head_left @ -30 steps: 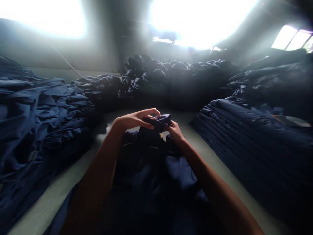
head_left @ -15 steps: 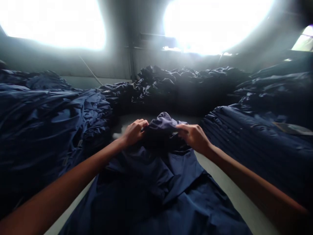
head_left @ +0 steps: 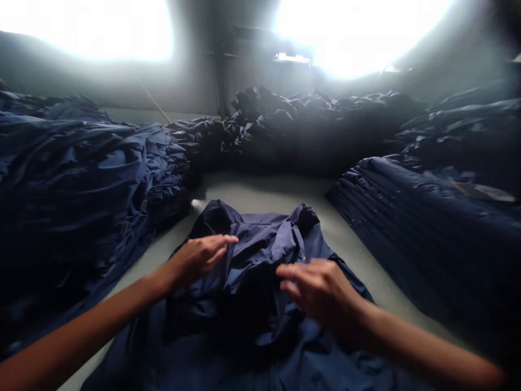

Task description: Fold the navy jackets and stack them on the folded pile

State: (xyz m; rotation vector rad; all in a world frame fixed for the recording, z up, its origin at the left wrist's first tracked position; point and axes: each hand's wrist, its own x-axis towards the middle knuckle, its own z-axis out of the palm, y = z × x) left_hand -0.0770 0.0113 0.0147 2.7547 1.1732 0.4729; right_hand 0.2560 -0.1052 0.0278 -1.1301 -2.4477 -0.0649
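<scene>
A dark blue garment [head_left: 256, 239] lies spread on a pale table [head_left: 252, 190], and from my remote seat I see two bare hands above it, neither gripping cloth. The left hand [head_left: 203, 254], over the garment's left part, has its fingers stretched out nearly straight and close together, the thumb tucked lower with a narrow gap. The right hand [head_left: 315, 279], over the garment's right part and nearer the viewer, holds its fingers long and loosely together, the thumb a little apart below them. I cannot tell whether either hand brushes the fabric or hangs just above it. Both are palm down; the left forearm slants up from the garment's near left, the right from its near right, so that the fingertips point inward over the cloth's middle. A loose heap of blue cloth [head_left: 101, 168] rises to the garment's left, a folded stack [head_left: 407, 212] runs along its right, and a crumpled pile [head_left: 317, 125] stands beyond its far edge. The right hand is blurred and its forearm covers some of the garment, whose near end sinks into deep shadow and is cut off below; folds at its centre are too dark for me to read.
</scene>
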